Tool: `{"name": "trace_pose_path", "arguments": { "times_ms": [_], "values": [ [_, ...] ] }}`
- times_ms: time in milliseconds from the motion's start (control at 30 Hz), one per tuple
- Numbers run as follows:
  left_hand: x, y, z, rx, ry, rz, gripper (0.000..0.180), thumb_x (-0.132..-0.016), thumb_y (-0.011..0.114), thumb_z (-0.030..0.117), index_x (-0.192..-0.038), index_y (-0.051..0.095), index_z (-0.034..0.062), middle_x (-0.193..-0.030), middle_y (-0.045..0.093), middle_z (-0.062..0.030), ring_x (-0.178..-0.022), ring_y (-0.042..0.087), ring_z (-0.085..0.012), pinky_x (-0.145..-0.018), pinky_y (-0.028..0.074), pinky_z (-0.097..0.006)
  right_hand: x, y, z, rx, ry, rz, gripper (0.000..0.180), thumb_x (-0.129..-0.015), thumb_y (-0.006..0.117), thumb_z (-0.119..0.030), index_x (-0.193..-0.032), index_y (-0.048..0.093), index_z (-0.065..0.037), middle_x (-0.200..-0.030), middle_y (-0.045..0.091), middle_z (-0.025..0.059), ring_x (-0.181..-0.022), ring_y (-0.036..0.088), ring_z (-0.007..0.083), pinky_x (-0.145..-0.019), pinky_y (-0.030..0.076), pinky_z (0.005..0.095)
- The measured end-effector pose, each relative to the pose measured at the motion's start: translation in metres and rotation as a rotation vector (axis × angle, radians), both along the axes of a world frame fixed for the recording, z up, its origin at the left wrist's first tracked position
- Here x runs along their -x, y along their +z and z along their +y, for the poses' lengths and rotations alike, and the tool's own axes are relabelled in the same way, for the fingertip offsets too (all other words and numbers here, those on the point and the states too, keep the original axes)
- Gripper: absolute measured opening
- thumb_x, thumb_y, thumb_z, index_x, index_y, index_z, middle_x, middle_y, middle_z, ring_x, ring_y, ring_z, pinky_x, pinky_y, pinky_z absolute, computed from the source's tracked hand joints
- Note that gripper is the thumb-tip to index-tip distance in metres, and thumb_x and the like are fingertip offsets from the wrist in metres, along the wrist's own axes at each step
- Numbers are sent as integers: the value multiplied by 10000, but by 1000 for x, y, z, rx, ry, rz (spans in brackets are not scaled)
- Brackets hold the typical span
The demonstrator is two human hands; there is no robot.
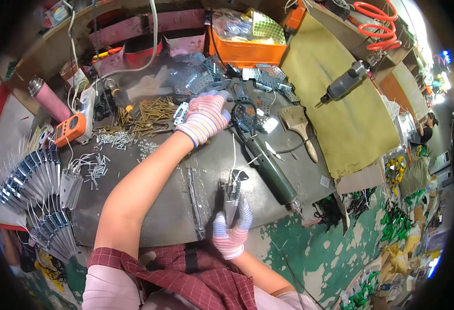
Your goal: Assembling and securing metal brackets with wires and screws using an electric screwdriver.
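Note:
My left hand (203,120), in a striped knit glove, reaches palm down to the near edge of a heap of perforated metal plates (196,77). Its visible fingertips are apart, and I see nothing between them. A small perforated bracket (181,113) is beside its wrist side. Close to the bench's front edge, my right hand (231,233), gloved alike, is closed on a narrow grey metal part with white wires (231,199), which points away from me. Right of it lies a dark green cylindrical power screwdriver (271,173).
Brass-coloured screws (152,114) and small silver screws (116,139) lie left. Wired metal strips (33,181) are fanned at far left, near an orange meter (70,129). A brush (296,124) and grey drill (345,82) are right. Behind is an orange bin (252,53).

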State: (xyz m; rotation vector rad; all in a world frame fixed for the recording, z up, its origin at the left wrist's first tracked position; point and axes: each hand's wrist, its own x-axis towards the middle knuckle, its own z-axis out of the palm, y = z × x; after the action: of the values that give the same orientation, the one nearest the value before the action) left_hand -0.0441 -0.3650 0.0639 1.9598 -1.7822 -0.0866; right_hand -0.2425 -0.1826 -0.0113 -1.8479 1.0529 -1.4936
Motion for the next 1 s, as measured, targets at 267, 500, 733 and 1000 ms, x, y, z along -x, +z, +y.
{"name": "trace_pose_path", "arguments": {
  "times_ms": [267, 500, 733, 1000],
  "values": [
    [-5, -13, 0, -47, -73, -118, 301, -793, 636, 260, -1033, 612, 81, -990, 641, -184, -937, 617, -358, -826, 479, -447, 0, -1, -1, -15, 34, -26, 613, -767, 584, 19, -1347, 384, 0, -1308, 504, 268, -1168, 547, 395, -992, 443, 430],
    [-21, 20, 87, 375, 50, 464, 261, -895, 597, 176, -1121, 615, 46, -920, 654, -147, -854, 629, -250, -781, 485, -342, 1, -13, 6, -88, 48, -132, 580, -792, 577, 3, -1343, 396, 21, -1303, 510, 254, -1164, 552, 362, -988, 439, 408],
    [-7, 1, 247, -288, 118, 307, 475, -793, 694, 141, -1244, 570, 59, -946, 629, -154, -883, 614, -263, -803, 487, -355, 6, 0, 7, -141, 82, -12, 661, -833, 573, 9, -1424, 277, 11, -1389, 393, 157, -1272, 415, 256, -1078, 305, 362],
    [-16, -28, 275, -52, 148, 210, 192, -763, 712, 97, -914, 631, 10, -840, 631, -110, -775, 623, -252, -699, 490, -354, 10, 42, 29, -612, 494, -276, 692, -798, 570, 38, -1432, 316, -71, -1301, 496, 117, -1171, 517, 215, -1006, 408, 349]
  ]
}}
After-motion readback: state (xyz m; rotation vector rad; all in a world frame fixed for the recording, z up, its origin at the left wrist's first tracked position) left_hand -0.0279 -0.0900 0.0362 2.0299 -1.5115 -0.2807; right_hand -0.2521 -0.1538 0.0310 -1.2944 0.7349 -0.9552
